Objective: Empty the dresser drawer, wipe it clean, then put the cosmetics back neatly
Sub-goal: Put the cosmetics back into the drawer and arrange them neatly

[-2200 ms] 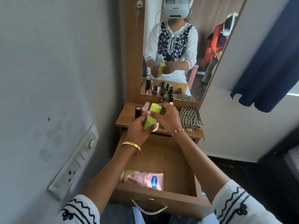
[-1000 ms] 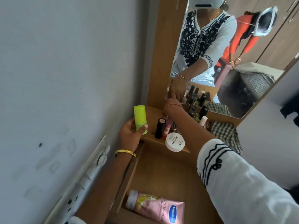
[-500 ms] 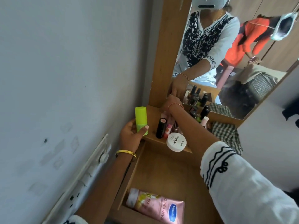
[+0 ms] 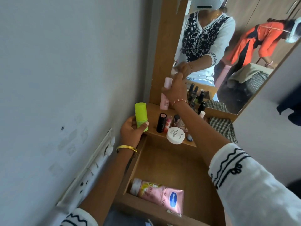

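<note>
Now a person stands at a wooden dresser, both hands busy. Her left hand grips one lime-green bottle, upright, at about nine o'clock from the shelf's cluster of cosmetics. Her right hand is raised at twelve o'clock, fingers curled round one slim pink bottle, its long axis near vertical and its base clear of the shelf. Below both hands, at six o'clock, lies the open drawer, holding one pink lotion tube on its side against the front wall — long axis running left to right. I judge the left hand is the nearer to the drawer. On the shelf I count one black lipstick, one white round jar overhanging the edge, and several small bottles too crowded to count. One checked cloth lies at three o'clock.
</note>
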